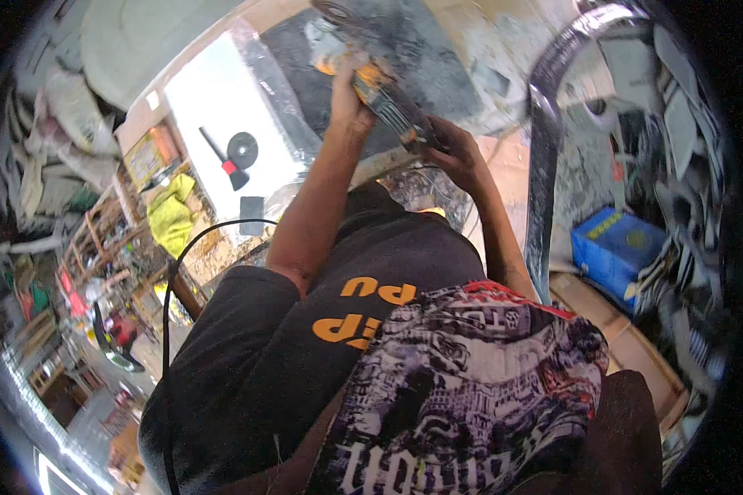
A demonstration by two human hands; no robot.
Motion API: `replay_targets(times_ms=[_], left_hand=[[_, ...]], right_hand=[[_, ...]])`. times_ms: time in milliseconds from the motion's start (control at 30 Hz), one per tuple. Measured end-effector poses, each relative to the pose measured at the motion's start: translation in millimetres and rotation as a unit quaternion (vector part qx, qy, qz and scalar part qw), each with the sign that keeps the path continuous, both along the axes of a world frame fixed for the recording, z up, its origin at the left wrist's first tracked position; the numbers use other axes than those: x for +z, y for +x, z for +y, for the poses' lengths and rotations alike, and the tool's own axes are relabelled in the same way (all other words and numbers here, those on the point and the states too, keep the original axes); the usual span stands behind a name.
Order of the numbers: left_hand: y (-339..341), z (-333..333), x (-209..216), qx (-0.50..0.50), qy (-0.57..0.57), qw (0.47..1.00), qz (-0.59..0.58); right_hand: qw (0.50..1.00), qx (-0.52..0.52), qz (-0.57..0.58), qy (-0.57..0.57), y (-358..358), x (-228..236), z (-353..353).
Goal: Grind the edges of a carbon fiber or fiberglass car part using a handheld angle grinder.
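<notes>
Both hands hold an angle grinder (pixel 395 111), yellow and grey with a dark body, slanting across the upper middle. My left hand (pixel 352 92) is wrapped round its front part, near the gear head. Farther back, my right hand (pixel 456 155) grips the dark rear end; its fingers are partly hidden. The grinder's round disc (pixel 336 11) sits at the top edge, slightly blurred. Beneath the tool lies a dark grey sheet (pixel 433 62). I cannot tell whether the disc touches anything.
On a white board (pixel 198 82) at left lie a black disc (pixel 242 150), a brush with a red band (pixel 234 173) and a grey square (pixel 252 205). A yellow cloth (pixel 171 216) is nearby. A bent shiny tube (pixel 543 157) rises at right, beside a blue box (pixel 617 247). A black cable (pixel 167 330) hangs left.
</notes>
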State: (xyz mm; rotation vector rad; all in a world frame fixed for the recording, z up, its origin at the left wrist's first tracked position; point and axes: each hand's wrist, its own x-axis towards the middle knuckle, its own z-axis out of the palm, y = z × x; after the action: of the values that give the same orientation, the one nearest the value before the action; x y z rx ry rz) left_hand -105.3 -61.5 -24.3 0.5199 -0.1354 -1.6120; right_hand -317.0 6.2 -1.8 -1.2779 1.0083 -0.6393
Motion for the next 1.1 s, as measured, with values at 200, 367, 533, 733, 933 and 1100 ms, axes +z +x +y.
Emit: replay_targets(times_ms=[200, 367, 533, 733, 933, 1100], left_hand=[[3.0, 25.1, 1.8, 0.034, -0.018, 0.999, 0.018], [26.3, 42.7, 13.0, 0.010, 0.020, 1.000, -0.005], [46.2, 66.3, -8.1, 0.143, 0.127, 0.934, -0.300], [133.0, 80.1, -64.3, 0.237, 0.181, 0.900, -0.316], [244.7, 109.3, -124.7, 0.205, 0.257, 0.877, -0.350], [269.0, 117.9, -143.0, 0.194, 0.265, 0.889, -0.318]], right_hand=[[0.982, 0.130, 0.037, 0.133, 18.6, 35.7, -20.8], [0.976, 0.190, 0.100, 0.018, 64.0, 17.4, -12.5], [0.959, 0.218, 0.134, -0.117, 106.5, -12.8, -11.2], [0.901, 0.308, 0.188, -0.241, 156.8, -31.8, -16.4], [0.932, 0.301, 0.197, -0.048, 94.0, -43.2, -23.5], [0.936, 0.185, 0.296, 0.035, 3.3, -59.5, 13.8]])
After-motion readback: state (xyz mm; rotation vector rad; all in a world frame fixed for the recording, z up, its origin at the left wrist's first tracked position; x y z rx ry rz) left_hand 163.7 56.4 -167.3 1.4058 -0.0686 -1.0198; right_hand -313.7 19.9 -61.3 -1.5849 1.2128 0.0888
